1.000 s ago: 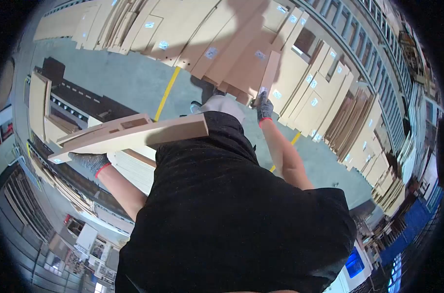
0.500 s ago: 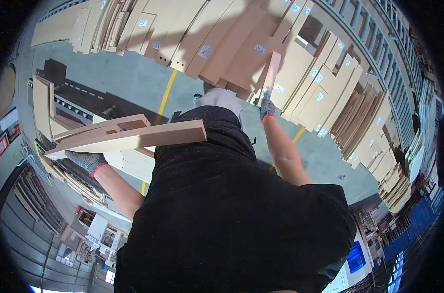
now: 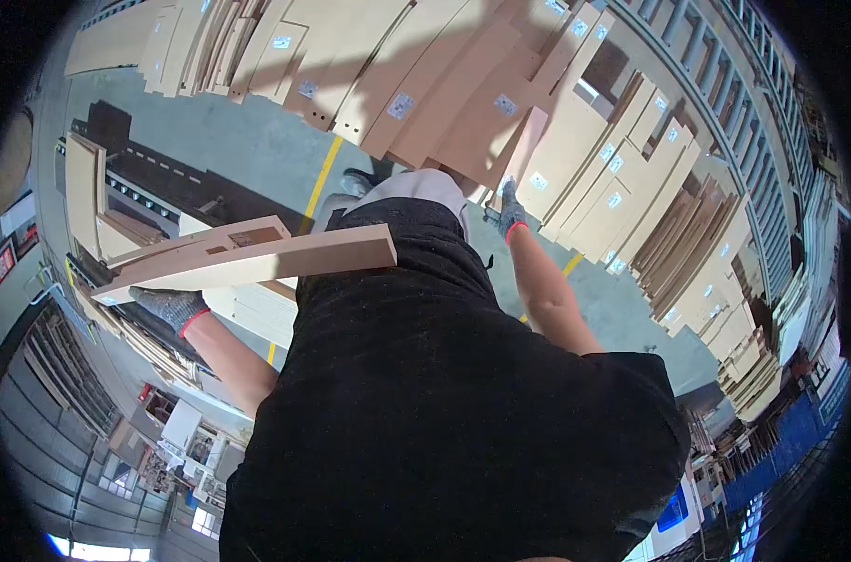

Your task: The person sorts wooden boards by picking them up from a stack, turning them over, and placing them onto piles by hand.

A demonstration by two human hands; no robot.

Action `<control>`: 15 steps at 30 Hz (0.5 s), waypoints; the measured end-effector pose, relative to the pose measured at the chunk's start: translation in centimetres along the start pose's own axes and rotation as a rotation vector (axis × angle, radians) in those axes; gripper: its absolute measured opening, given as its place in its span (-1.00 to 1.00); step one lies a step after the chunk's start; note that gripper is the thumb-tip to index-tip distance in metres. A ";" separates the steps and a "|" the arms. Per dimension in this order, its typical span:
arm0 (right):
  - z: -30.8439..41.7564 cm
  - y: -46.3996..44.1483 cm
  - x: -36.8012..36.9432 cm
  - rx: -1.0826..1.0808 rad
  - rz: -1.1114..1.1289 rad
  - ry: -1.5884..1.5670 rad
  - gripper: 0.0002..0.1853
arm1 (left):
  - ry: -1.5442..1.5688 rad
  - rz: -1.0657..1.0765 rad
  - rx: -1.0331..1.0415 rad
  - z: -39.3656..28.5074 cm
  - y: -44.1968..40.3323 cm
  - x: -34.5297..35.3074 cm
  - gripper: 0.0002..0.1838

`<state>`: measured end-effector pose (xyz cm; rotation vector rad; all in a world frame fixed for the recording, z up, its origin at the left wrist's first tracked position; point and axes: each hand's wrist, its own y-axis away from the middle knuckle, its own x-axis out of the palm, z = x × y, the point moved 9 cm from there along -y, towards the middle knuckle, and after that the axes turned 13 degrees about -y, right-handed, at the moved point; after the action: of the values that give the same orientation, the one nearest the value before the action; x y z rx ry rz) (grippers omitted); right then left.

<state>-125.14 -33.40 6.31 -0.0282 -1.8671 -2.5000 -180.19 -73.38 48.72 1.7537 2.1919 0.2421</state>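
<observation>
Two hands [image 3: 170, 309], boards [image 3: 252, 266] held near one end

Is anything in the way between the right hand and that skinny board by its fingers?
Nothing visible is in the way: the gloved right hand appears to touch the near end of the skinny board.

I'm looking in on what I take for a woodworking workshop: labelled wood panels [image 3: 463, 112] line up in a long row, metal-framed rollers [image 3: 713, 70] run behind, a yellow line [image 3: 322, 178] marks the grey floor [image 3: 229, 140], and ribbed walling [image 3: 37, 464] rises beyond
</observation>
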 end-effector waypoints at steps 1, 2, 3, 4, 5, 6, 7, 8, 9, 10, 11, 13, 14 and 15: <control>-0.4 -0.8 -0.5 0.004 -0.038 0.008 -0.13 | 0.012 0.013 0.003 0.2 -0.9 -0.1 -0.26; -0.9 -1.7 -0.9 0.009 -0.076 0.015 -0.13 | 0.020 0.017 -0.003 0.4 -1.9 -0.2 -0.26; -0.6 -3.3 -2.2 -0.089 -0.152 0.125 -0.13 | 0.028 0.022 -0.010 0.6 -2.7 -0.2 -0.27; -0.3 -5.3 -3.6 -0.187 -0.227 0.235 -0.12 | 0.037 0.025 -0.015 0.6 -3.5 -0.2 -0.27; 0.2 -6.0 -4.3 -0.282 -0.303 0.347 -0.10 | 0.026 0.017 -0.007 0.3 -4.0 0.2 -0.27; 1.4 -4.1 -3.7 -0.256 -0.365 0.496 -0.03 | 0.014 0.008 -0.001 -0.1 -4.1 0.9 -0.27; 2.0 -4.0 -3.5 -0.272 -0.408 0.543 -0.01 | 0.002 -0.001 0.004 -0.4 -4.2 1.6 -0.27; 2.0 -3.6 -3.2 -0.303 -0.399 0.520 -0.01 | -0.031 -0.015 0.005 -0.9 -4.8 2.2 -0.27; 2.8 -1.2 -1.7 -0.334 -0.390 0.494 -0.01 | -0.024 -0.008 0.001 -0.9 -6.3 2.6 -0.28; 3.6 0.3 -0.4 -0.368 -0.391 0.603 0.03 | -0.017 0.002 -0.004 -0.8 -7.9 2.8 -0.30; 4.1 1.2 0.4 -0.401 -0.389 0.711 0.08 | -0.011 0.011 -0.007 -0.9 -9.6 3.0 -0.30; 2.4 1.1 1.0 -0.360 -0.411 0.450 0.00 | -0.075 0.069 0.013 -1.0 -14.3 3.3 -0.27; 1.5 1.8 2.1 -0.380 -0.406 0.317 -0.09 | -0.063 0.087 0.001 -0.7 -17.0 3.1 -0.27; 1.1 3.8 3.9 -0.401 -0.401 0.183 -0.18 | -0.050 0.106 -0.011 -1.0 -19.1 3.7 -0.27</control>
<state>-128.94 -33.47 10.36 0.6020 -1.3893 -2.9706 -198.77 -74.12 42.81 1.8525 2.0620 0.2327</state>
